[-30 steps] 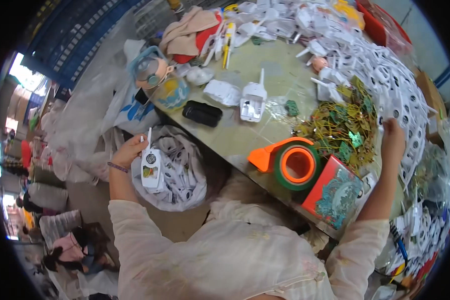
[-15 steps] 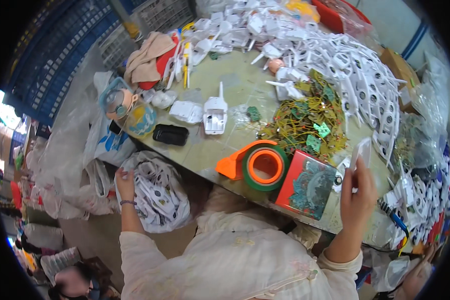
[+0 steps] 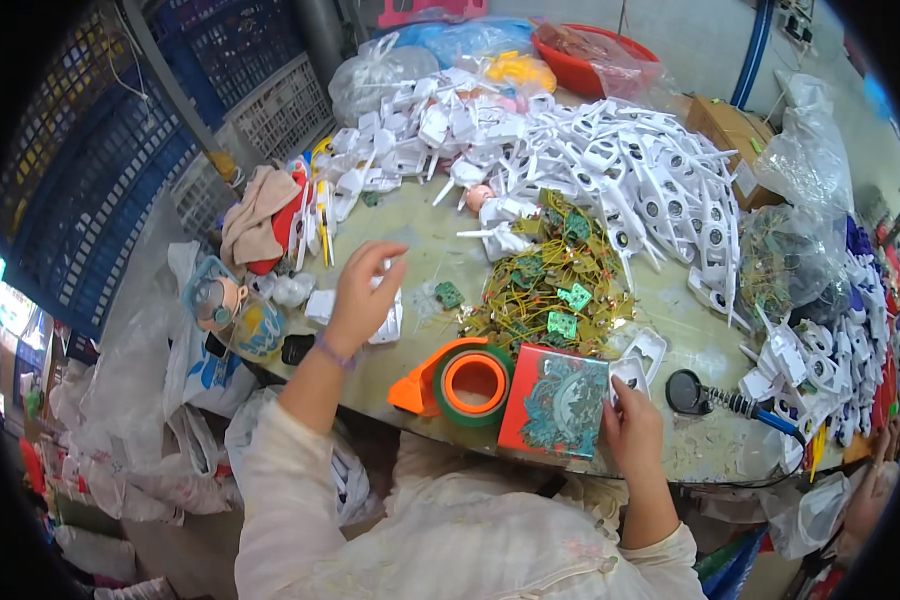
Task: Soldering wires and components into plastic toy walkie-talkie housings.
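Note:
My left hand [image 3: 362,298] is raised over the table, fingers curved and apart, with nothing seen between them. It partly covers a white plastic casing [image 3: 390,323] beneath it. My right hand [image 3: 632,425] is by the right edge of a red box [image 3: 515,415] with a teal patterned top. Its fingers close on a small white plastic part [image 3: 627,370]; its fingertips are partly hidden. Just beyond lies another white plastic shell [image 3: 647,348]. Left of the box stands an orange tape dispenser [image 3: 415,392] with a green tape roll [image 3: 447,408].
Wired green circuit boards [image 3: 540,280] lie heaped behind the box. White plastic casings [image 3: 610,150] pile up along the back. A soldering iron [image 3: 770,418] lies at right, near a round black piece [image 3: 684,391]. A clear bottle [image 3: 255,330] stands at left; a plastic bag [image 3: 255,420] hangs below the edge.
My left hand has left the bag of white parts and risen over the table. My right hand has come down and left, beside the red box. The whole view has shifted.

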A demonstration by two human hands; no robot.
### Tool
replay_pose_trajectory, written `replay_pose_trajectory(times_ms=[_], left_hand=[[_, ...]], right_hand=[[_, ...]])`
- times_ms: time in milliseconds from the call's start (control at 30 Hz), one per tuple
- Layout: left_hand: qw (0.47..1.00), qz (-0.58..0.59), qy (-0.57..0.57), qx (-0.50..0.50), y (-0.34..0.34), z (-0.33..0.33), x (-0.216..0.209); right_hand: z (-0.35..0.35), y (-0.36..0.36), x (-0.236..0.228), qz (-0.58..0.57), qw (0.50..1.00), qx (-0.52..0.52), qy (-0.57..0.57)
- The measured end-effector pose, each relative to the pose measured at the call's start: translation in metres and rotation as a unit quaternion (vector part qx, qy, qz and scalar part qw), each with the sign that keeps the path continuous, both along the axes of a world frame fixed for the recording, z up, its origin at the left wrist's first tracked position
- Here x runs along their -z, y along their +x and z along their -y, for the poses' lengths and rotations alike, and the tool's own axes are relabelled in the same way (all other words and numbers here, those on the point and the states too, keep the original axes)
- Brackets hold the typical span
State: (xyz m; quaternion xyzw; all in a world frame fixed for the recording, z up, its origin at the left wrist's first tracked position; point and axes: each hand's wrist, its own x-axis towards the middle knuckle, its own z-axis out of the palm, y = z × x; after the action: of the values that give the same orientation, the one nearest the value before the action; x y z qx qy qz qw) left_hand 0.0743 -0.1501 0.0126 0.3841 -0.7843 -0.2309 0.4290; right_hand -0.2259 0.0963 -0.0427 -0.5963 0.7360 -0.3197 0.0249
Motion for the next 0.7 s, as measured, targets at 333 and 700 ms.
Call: replay_pose_trajectory(times_ms=[333,700], left_hand=[[0.930,-0.053,0.360,-0.054,-0.073,0.188,0.069],[0.942,-0.091,0.320,-0.045,-0.005,0.103,0.022]], right_hand=[[-0.036,0.009,0.004,0.072,0.994,-0.046,-0.061],[-0.045,0.013,0.002,0.055,0.991,-0.095,-0.070]])
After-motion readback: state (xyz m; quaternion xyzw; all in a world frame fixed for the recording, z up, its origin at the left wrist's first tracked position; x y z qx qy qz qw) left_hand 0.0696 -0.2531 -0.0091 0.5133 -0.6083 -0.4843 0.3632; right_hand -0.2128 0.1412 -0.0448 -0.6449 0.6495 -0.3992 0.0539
